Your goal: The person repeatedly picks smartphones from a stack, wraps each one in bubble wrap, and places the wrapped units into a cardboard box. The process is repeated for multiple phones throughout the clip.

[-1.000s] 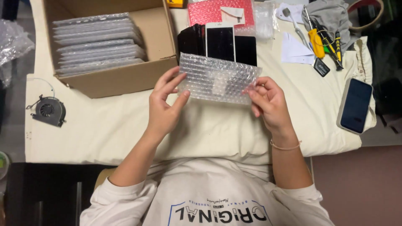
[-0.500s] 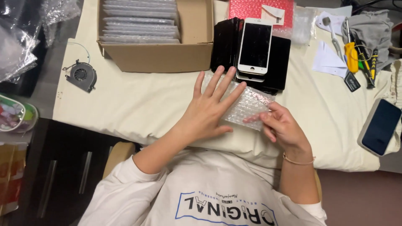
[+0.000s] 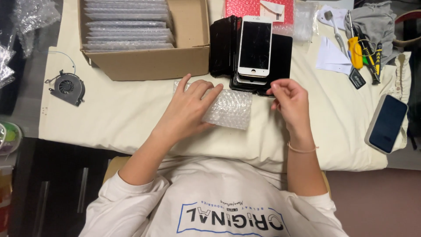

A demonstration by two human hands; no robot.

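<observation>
My left hand [image 3: 189, 107] lies flat with spread fingers on a bubble-wrap pouch [image 3: 230, 109] that rests on the cream-covered table [image 3: 123, 118]. My right hand [image 3: 291, 101] hovers to the right of the pouch, fingers loosely curled, holding nothing, at the near edge of a stack of black phone screens [image 3: 280, 57]. A white-framed phone screen [image 3: 255, 46] lies on top of that stack.
A cardboard box [image 3: 153, 61] with several bubble-wrapped items stands at the back left. A small fan [image 3: 68, 87] lies at the left. A red bubble pouch [image 3: 258, 8], paper, screwdrivers [image 3: 355, 44] and a dark phone [image 3: 388, 123] lie to the right.
The pouch, held up in both hands earlier, now lies on the table under my left hand. My right hand has let go of it and moved toward the screen stack.
</observation>
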